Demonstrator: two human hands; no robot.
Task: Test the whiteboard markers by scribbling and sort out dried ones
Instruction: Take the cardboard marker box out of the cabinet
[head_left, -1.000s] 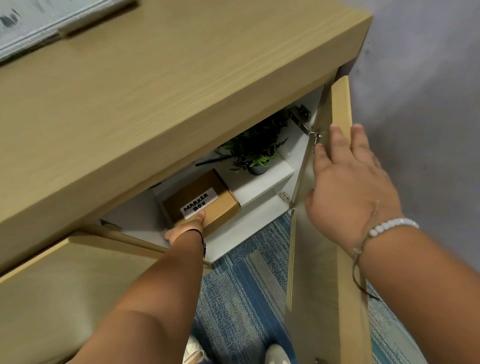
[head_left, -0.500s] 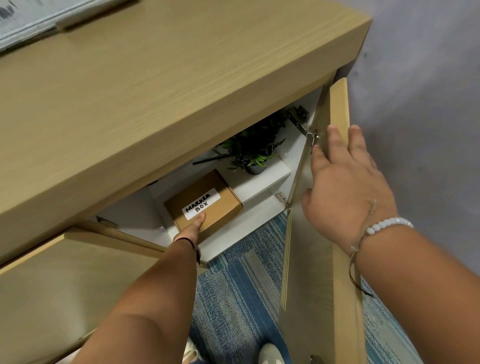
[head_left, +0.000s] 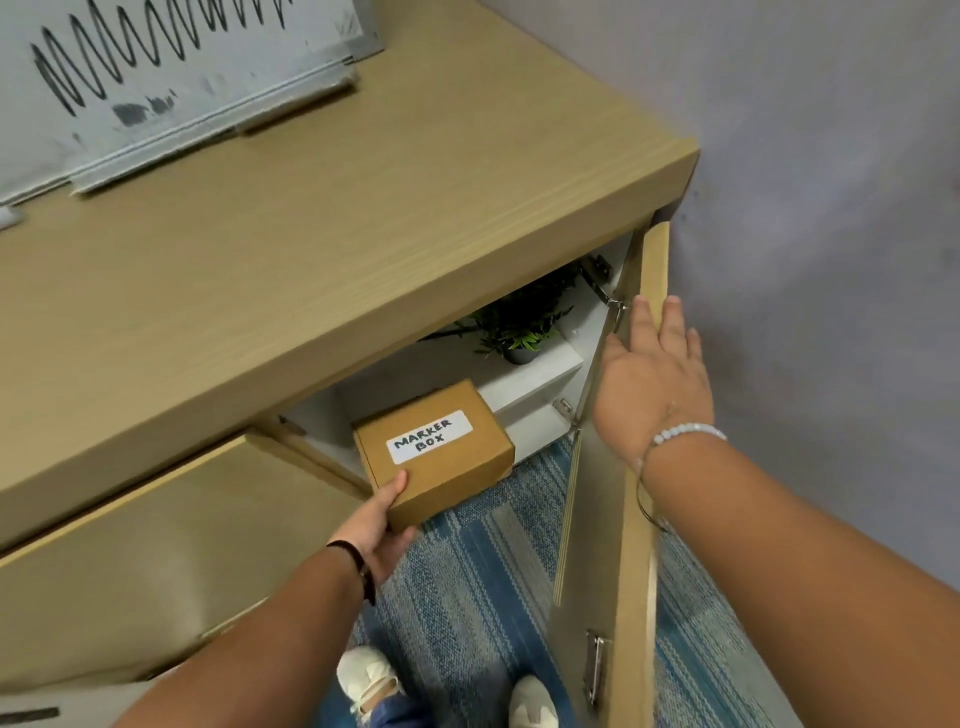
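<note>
Head view: your left hand (head_left: 378, 527) grips the marker box (head_left: 441, 467) by its near corner, thumb on top, at the cabinet (head_left: 363, 249) mouth, long side lying across you, while your right hand (head_left: 655, 382) rests, fingers straight, on the door (head_left: 602, 519).

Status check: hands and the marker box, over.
Left hand grips marker box, partly out of cabinet. Right hand flat on open door. Nothing blocking.

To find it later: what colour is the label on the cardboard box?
The label on the box is white with black handwriting; the head view shows it best.
</note>
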